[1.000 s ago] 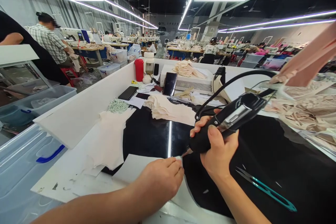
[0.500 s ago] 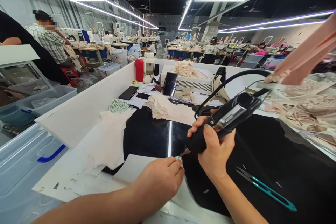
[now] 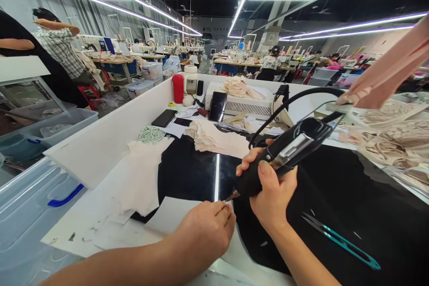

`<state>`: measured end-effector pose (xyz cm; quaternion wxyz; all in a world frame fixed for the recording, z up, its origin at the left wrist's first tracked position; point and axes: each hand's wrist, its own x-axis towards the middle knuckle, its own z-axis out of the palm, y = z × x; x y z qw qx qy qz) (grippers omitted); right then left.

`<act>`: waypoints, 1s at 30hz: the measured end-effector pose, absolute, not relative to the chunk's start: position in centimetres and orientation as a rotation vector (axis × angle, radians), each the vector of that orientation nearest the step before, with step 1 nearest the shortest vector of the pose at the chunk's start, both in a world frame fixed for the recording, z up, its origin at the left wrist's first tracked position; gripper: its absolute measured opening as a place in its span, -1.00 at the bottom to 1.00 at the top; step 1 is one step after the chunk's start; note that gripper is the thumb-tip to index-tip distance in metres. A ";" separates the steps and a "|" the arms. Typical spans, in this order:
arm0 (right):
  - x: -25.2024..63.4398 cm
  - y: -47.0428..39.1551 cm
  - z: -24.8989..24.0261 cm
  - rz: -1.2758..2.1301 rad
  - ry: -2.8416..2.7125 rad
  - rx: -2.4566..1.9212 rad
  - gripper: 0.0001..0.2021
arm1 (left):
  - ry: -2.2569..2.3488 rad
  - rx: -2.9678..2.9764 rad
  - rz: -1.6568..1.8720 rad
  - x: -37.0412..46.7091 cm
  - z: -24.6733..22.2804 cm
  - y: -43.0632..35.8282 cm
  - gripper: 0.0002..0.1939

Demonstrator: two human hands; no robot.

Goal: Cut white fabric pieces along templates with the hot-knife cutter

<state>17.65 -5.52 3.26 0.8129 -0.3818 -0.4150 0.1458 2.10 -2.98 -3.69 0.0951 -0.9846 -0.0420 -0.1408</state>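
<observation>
My right hand [image 3: 273, 187] is wrapped round a black corded handheld tool [image 3: 284, 152], which slants down to the left. The tool's narrow metal tip sits at the fingertips of my left hand [image 3: 209, 228]. Those fingers are pinched together by the edge of a white sheet [image 3: 172, 214]; what they hold is too small to make out. Under the hands lies a glossy black surface [image 3: 191, 174]. Pale fabric pieces [image 3: 142, 178] lie to the left, and a stack of pale fabric [image 3: 217, 138] lies beyond the tool's tip.
Teal thread snips [image 3: 345, 241] lie at the right. A black phone [image 3: 163, 118], a red bottle [image 3: 178, 89] and a white box [image 3: 248, 100] stand or lie at the back. Pink fabric [image 3: 385, 71] hangs at upper right. People work beyond.
My right hand and the tool have shifted slightly left. My left hand has barely moved. A person at the far left has raised an arm to the head.
</observation>
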 end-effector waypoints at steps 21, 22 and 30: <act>17.5 -5.4 3.0 0.332 -0.897 -0.782 -0.69 | -0.157 -2.826 -0.464 2.3 -3.3 -3.2 -0.83; 17.4 -5.4 3.0 0.332 -0.902 -0.784 -0.71 | -0.157 -2.829 -0.462 2.3 -3.2 -3.2 -0.82; 18.0 -6.1 4.4 0.271 -0.913 -0.826 -0.72 | -0.129 -2.926 -0.403 1.8 -1.7 -2.1 -0.79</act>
